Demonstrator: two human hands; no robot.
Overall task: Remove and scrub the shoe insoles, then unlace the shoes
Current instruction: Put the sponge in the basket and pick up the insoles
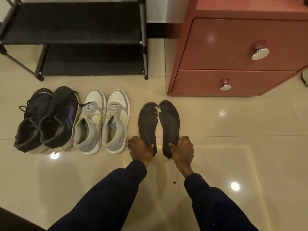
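Left hand (141,150): curled round the heel end of the left insole (147,122), with the thumb laid across its top.
Right hand (182,150): closed on the heel end of the right insole (170,124), which is pinched the same way.
Insoles: both dark and worn, held side by side with the toes pointed away. The toe ends are brought together, touching or nearly so, where pale frayed bits are seen. Whether they rest on the floor (225,130) or are held just above it cannot be told.
White and grey shoes (101,122): set as a pair just left of the insoles, laces threaded and tied.
Black shoes (46,120): placed furthest left, touching each other, also laced.
Shoe rack (75,39): black, stood behind the shoes.
Cabinet (233,52): reddish, two knobbed drawers, stood beyond the insoles to the right.
Crumb (174,182): a dark speck left on the tiles between the sleeves.
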